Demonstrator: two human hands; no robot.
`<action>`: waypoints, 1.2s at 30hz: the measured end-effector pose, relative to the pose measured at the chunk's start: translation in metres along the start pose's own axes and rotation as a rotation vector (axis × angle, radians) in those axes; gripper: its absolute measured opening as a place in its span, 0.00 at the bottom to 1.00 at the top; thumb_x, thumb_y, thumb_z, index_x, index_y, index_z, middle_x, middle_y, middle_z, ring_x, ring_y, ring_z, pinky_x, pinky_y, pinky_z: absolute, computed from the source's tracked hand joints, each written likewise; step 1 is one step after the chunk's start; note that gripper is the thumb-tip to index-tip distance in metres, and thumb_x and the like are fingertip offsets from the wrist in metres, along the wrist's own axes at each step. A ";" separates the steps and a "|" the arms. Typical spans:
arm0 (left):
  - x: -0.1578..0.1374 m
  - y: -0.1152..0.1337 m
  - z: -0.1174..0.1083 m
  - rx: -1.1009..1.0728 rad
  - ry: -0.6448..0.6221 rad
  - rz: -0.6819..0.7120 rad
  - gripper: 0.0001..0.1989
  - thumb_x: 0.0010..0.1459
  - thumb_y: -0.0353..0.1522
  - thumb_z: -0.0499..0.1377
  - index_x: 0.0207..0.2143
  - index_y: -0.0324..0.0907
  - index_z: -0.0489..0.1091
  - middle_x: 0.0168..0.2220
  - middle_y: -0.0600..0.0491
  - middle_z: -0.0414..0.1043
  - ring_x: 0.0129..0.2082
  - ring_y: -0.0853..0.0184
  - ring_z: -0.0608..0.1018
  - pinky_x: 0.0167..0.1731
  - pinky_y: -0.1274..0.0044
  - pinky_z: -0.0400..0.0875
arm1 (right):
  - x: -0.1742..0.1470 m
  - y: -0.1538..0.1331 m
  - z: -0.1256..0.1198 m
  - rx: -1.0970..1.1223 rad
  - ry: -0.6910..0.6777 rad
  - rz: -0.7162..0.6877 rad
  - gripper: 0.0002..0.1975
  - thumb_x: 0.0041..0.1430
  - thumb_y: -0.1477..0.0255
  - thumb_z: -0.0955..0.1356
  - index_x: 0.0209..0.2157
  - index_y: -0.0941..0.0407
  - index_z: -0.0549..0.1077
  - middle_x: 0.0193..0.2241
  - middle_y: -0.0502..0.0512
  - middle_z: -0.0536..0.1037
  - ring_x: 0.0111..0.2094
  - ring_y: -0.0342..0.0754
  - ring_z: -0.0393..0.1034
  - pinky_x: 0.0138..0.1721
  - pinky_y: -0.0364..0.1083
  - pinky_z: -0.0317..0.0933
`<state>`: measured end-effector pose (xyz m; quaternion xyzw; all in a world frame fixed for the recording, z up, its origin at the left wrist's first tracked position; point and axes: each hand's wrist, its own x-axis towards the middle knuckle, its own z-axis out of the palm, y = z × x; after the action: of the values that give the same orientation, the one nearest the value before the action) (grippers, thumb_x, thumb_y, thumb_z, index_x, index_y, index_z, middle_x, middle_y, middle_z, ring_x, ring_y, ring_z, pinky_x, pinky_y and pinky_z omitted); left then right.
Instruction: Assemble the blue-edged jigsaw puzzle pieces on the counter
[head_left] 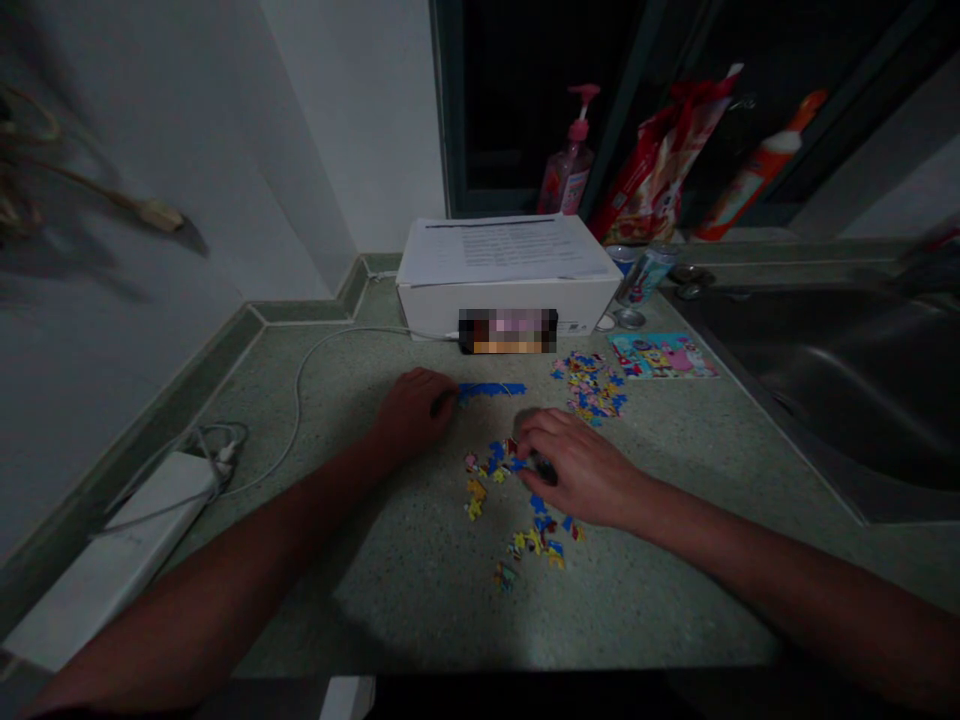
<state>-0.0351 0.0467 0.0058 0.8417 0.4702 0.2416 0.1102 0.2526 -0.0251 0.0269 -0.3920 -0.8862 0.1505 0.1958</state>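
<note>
My left hand (420, 408) rests on the counter with curled fingers, its fingertips holding the left end of a blue strip of joined jigsaw pieces (491, 389). My right hand (574, 465) is low over a loose group of jigsaw pieces (496, 460). Its thumb and fingers are drawn close together at a small blue and red jigsaw piece (511, 448), partly hidden by the fingertips. More loose pieces, yellow and blue (536, 540), lie below the right hand. A denser pile of mixed jigsaw pieces (592, 385) sits beyond it, beside a colourful cartoon picture card (661, 356).
A white box (510, 300) with a printed sheet stands behind, a phone (508, 332) leaning on it with a white cable (298, 385). A white power strip (142, 540) lies left. Cans (649, 275) and a metal sink (840, 390) are at right.
</note>
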 end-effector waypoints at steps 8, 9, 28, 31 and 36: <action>0.001 -0.001 0.001 0.023 -0.011 0.009 0.11 0.70 0.30 0.57 0.46 0.50 0.79 0.47 0.49 0.84 0.51 0.53 0.82 0.57 0.52 0.78 | -0.001 0.005 0.001 0.024 0.017 0.020 0.07 0.61 0.76 0.74 0.38 0.50 0.76 0.46 0.58 0.82 0.52 0.59 0.77 0.56 0.60 0.71; 0.001 -0.001 0.001 0.022 -0.013 0.010 0.11 0.70 0.30 0.57 0.46 0.51 0.79 0.47 0.49 0.84 0.51 0.53 0.82 0.57 0.52 0.78 | -0.001 0.006 0.001 0.017 0.021 0.027 0.08 0.60 0.76 0.75 0.38 0.50 0.76 0.46 0.58 0.82 0.53 0.59 0.77 0.56 0.60 0.71; 0.000 -0.004 0.003 0.020 -0.004 0.023 0.13 0.71 0.31 0.55 0.47 0.51 0.79 0.48 0.49 0.84 0.52 0.53 0.82 0.58 0.52 0.77 | 0.003 0.024 -0.019 -0.131 0.077 0.038 0.10 0.69 0.80 0.66 0.42 0.53 0.79 0.46 0.62 0.83 0.50 0.59 0.78 0.54 0.60 0.72; 0.000 -0.002 0.001 0.011 -0.022 0.013 0.14 0.71 0.33 0.54 0.47 0.55 0.80 0.48 0.50 0.84 0.52 0.53 0.82 0.57 0.50 0.77 | 0.002 0.028 -0.027 -0.138 0.006 0.063 0.09 0.69 0.78 0.67 0.42 0.53 0.79 0.45 0.61 0.83 0.48 0.58 0.79 0.52 0.58 0.73; 0.000 -0.002 0.002 0.027 -0.013 0.007 0.14 0.71 0.32 0.54 0.47 0.53 0.80 0.48 0.49 0.84 0.51 0.53 0.82 0.57 0.52 0.78 | -0.001 0.025 -0.033 -0.116 -0.149 0.078 0.10 0.69 0.78 0.66 0.45 0.52 0.79 0.46 0.58 0.83 0.48 0.57 0.81 0.49 0.56 0.74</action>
<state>-0.0362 0.0476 0.0034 0.8464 0.4697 0.2299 0.1010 0.2844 -0.0063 0.0451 -0.4247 -0.8896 0.1350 0.1000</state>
